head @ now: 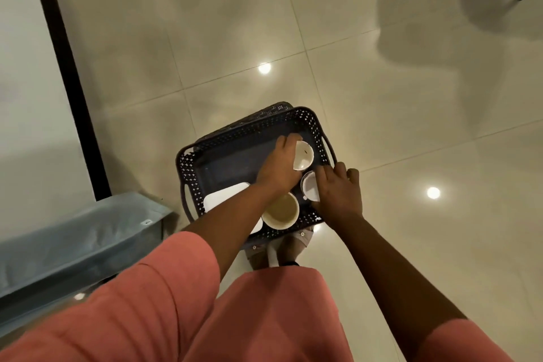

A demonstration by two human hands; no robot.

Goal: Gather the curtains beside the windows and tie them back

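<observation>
Perforated dark plastic basket (316, 126) — left hand (280, 163) fingers around round white cup (304, 155), right hand (338, 189) seemingly likewise.

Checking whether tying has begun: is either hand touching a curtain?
No, the left hand holds a white cup and the right hand another inside the basket.

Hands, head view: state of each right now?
Left hand: holds a small white cup over the dark basket.
Right hand: grips another white cup in the basket.

Single head-worn wide-angle view, directed steeply downward from standing height. It faces the glossy cream tiled floor (382, 126) and dark perforated plastic basket (318, 129). No second view overlaps.
</observation>
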